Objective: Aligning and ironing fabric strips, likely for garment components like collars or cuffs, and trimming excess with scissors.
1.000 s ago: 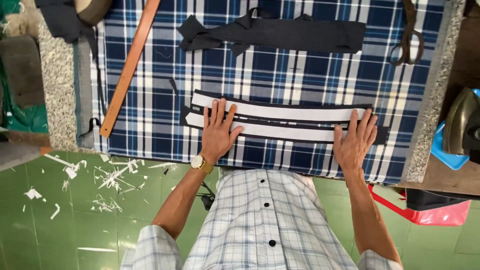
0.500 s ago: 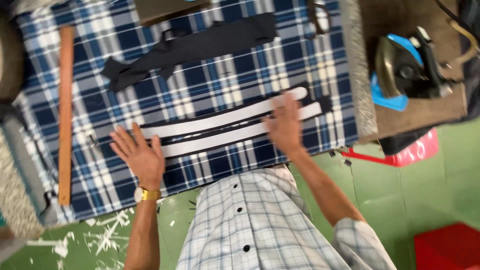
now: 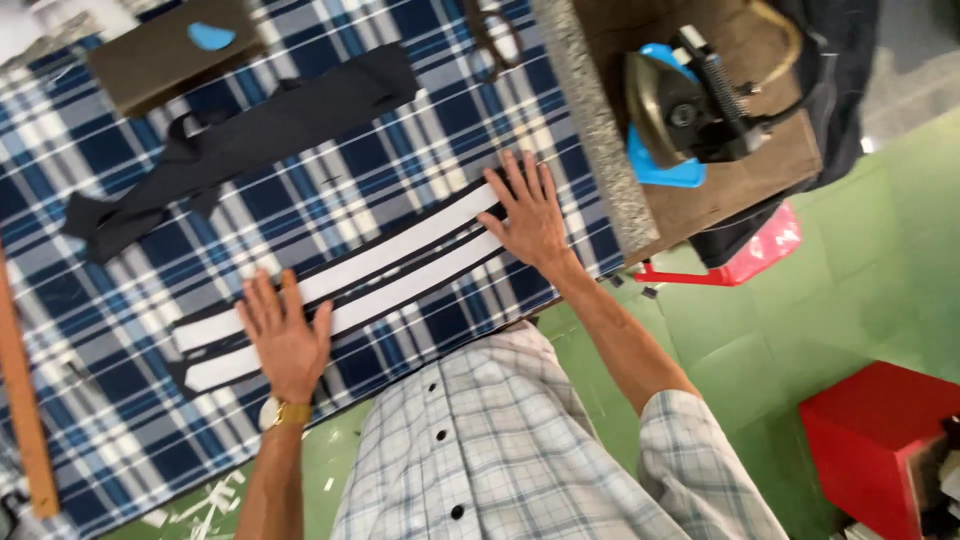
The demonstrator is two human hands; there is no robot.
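From the head camera, looking down past a pale checked shirt [image 3: 520, 450], the person's left hand [image 3: 288, 340] lies flat, fingers spread, on the near end of a long black fabric piece carrying two white strips [image 3: 340, 290]. The right hand [image 3: 530, 215] presses palm-down, fingers [image 3: 515, 180] likewise spread, on the far end of the same piece. The strip piece lies across a table covered in blue, white and black plaid cloth [image 3: 130, 210], between the two hands. Against the pictures from a moment ago, the view has swung right and tilted, so the piece now runs diagonally; the hands have stayed on its two ends, and it looks just as flat, which suggests it is being held smooth rather than moved. Farther up the cloth lies a bunched dark fabric strip with loops [image 3: 240, 145], and a brown block with a blue chalk piece [image 3: 175, 50]. A wooden ruler [image 3: 22, 400] runs along the left edge. On a wooden side stand [image 3: 770, 160] to the right, an old metal iron [image 3: 690, 105] rests on a blue pad. A red box [image 3: 880, 435] stands on the green floor.
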